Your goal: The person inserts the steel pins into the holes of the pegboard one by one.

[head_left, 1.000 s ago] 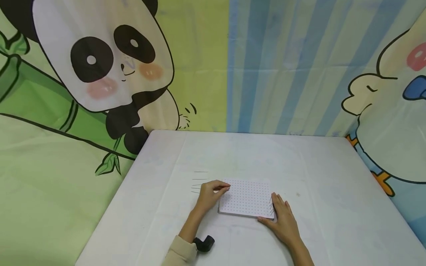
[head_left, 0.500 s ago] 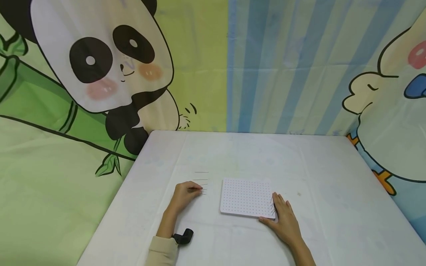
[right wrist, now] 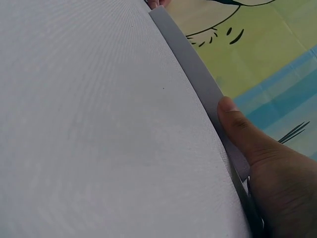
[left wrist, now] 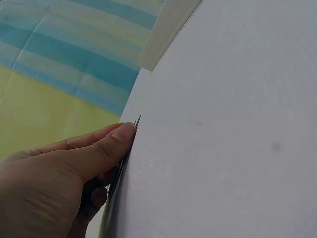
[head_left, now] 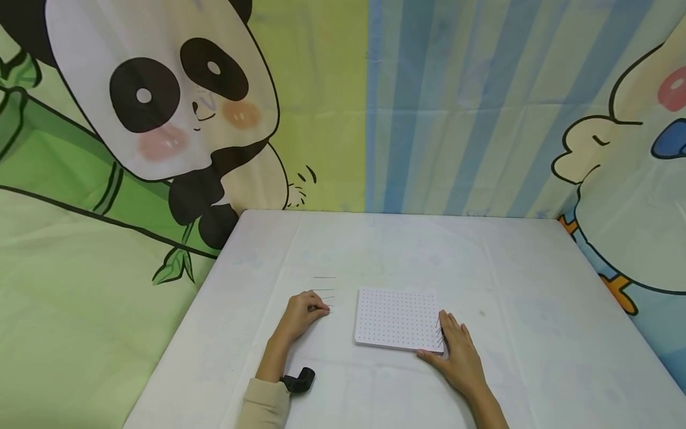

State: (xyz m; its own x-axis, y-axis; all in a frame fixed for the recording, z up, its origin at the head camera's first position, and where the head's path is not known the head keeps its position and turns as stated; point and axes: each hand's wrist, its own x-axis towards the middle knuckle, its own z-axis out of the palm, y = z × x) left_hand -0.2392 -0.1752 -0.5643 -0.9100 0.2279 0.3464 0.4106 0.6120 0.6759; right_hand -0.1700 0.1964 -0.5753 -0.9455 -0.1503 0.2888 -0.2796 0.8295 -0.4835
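Observation:
A white board (head_left: 396,319) dotted with rows of small holes lies flat on the table. Several thin dark needles (head_left: 439,333) stand slanted along its right side. My right hand (head_left: 458,354) rests against the board's near right corner, its thumb (right wrist: 240,126) on the front edge and its straight fingers along the right side. To the left of the board, several more needles (head_left: 324,289) lie in a loose column. Over the near end of that column my left hand (head_left: 302,313) pinches a thin pointed needle (left wrist: 138,119) between thumb and forefinger; its fingers hide part of it.
The white table (head_left: 536,310) reaches back to a printed cloth backdrop (head_left: 450,107) with a panda and stripes. A black wrist camera (head_left: 300,380) sits on the left wrist, close above the table.
My left hand moved from the board's far left corner back to the needles on the left, then shifted slightly right and nearer. My right hand has stayed at the board's corner.

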